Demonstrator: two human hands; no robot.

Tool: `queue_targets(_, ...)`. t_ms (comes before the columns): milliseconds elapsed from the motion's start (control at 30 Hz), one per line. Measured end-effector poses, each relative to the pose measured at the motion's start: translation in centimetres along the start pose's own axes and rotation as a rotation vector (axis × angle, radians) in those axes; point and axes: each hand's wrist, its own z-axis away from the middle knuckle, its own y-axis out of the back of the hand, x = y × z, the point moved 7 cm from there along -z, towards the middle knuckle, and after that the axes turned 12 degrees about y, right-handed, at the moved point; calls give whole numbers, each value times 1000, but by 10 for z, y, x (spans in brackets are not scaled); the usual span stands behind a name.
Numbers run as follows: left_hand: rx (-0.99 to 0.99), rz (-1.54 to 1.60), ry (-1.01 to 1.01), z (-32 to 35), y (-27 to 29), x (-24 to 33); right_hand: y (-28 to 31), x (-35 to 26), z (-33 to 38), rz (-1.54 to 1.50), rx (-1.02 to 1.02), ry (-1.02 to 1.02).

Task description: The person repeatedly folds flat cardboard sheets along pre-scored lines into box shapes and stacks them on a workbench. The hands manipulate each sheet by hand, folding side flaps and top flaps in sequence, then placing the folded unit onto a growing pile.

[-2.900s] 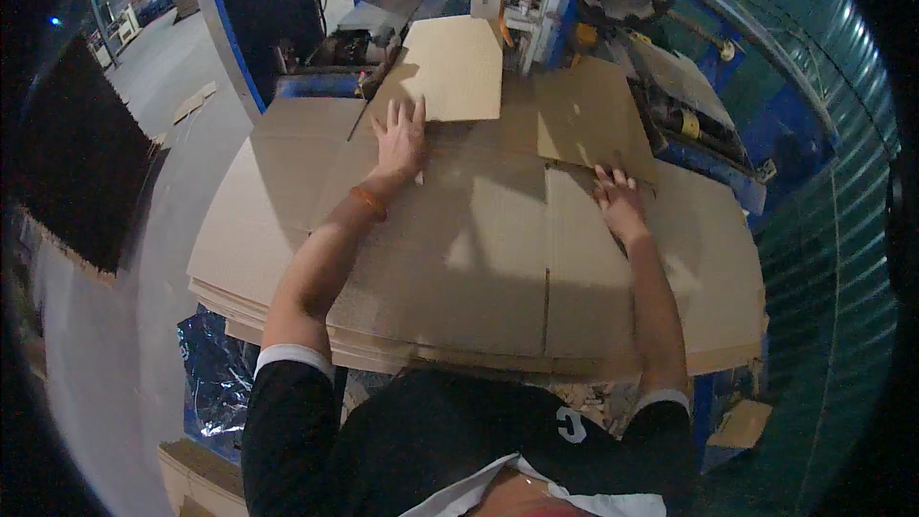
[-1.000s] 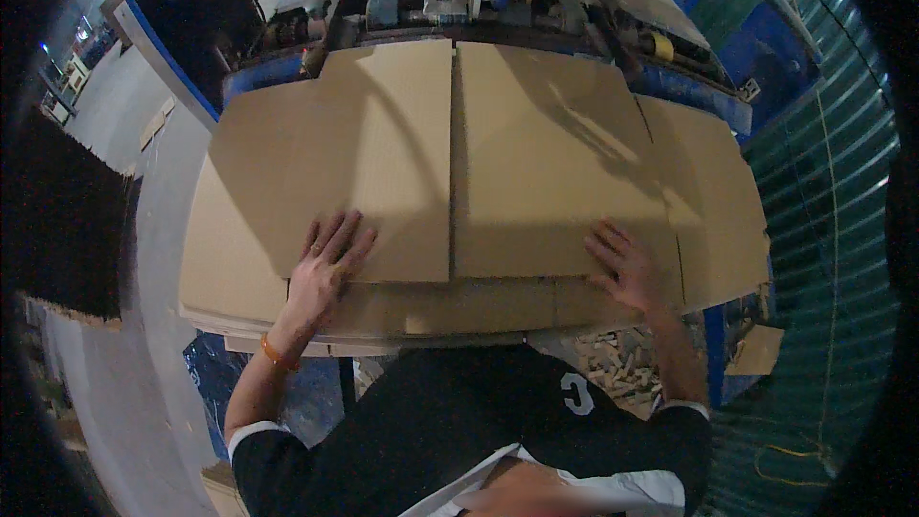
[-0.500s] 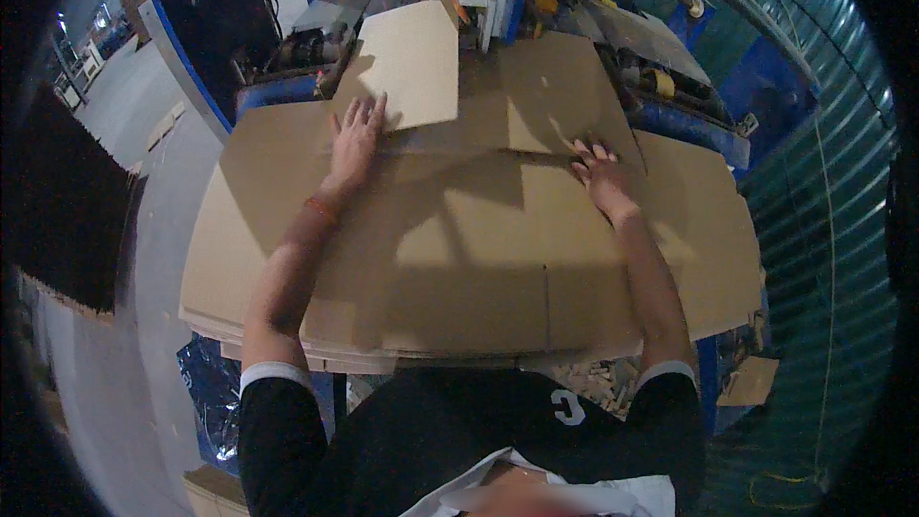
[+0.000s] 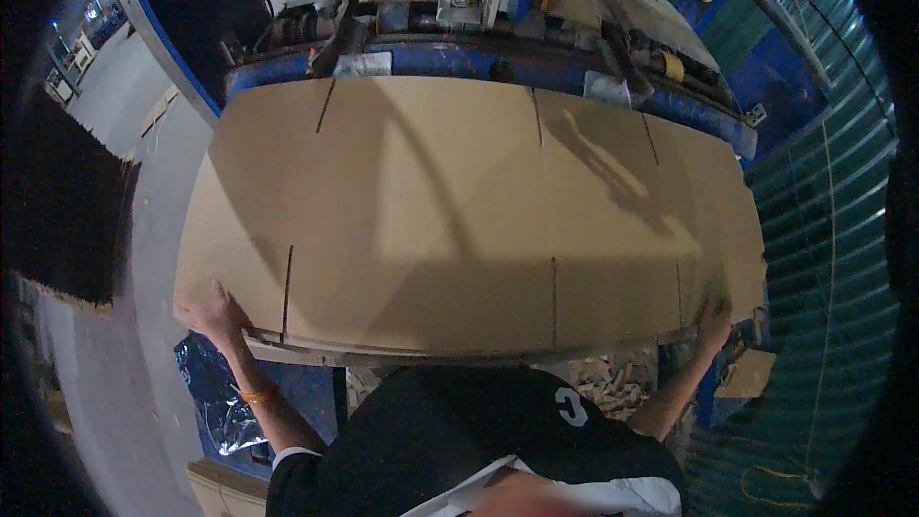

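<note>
Corrugated cardboard sheet [image 4: 459, 220] looks light, broad and floppy; left hand [image 4: 212, 311] and right hand [image 4: 713, 321] clasp its near corners, best hold there.

Left hand [image 4: 215, 314] fingertips, right hand [image 4: 713, 324] fingers hidden under cardboard sheet [image 4: 459, 220].

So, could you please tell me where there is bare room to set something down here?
The top cardboard sheet is bare between the left hand and right hand, which grip its near corners. The blue machine beyond its far edge is crowded with parts.
</note>
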Motion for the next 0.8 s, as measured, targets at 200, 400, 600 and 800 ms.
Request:
queue_targets(200,105,413,141,0,62,56,26,-25,-5,-416,368,-10)
queue_targets(400,133,947,87,-32,122,87,78,-32,2,-792,801,-2)
queue_targets(600,444,94,-396,-81,131,141,140,-126,25,-256,1015,752)
queue_targets(800,34,1820,-24,-79,69,116,202,-132,-18,-356,1204,953)
